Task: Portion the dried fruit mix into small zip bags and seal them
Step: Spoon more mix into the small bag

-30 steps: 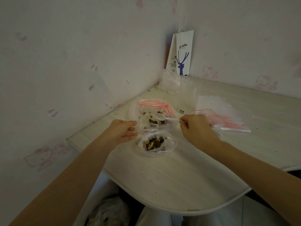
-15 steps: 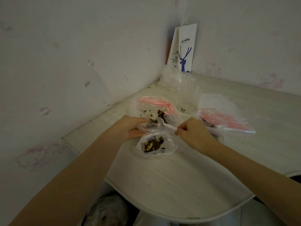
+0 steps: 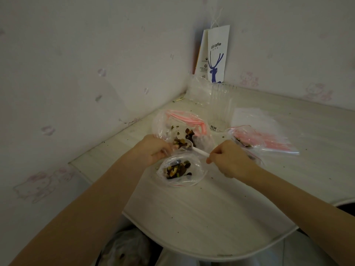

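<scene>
Left hand [image 3: 153, 151] pinches the small zip bag [image 3: 182, 169] at its rim, likely to keep the mouth open. Just behind it, right hand [image 3: 229, 160] pinches a white spoon [image 3: 198, 151], scooping dried fruit mix [image 3: 189, 132].

The white paper bag [image 3: 219, 54] standing in the corner is the only thing here with words I can make out. Near the top of its front face, dark letters read "coffee". The word before it ends in "ckin", and its first letters are not clear to me. Just under those words runs a tiny line of characters too small to read, and below that sits a big blue deer-head logo [image 3: 215, 68] with antlers. On the bag's narrow left side panel there is a small crown mark [image 3: 206, 58] above a block of fine print [image 3: 204, 69], none of it legible. In front of the bag, a stack of clear cups [image 3: 221, 104] carries a white barcode label [image 3: 213, 128] near its base, its digits too small to read.
</scene>
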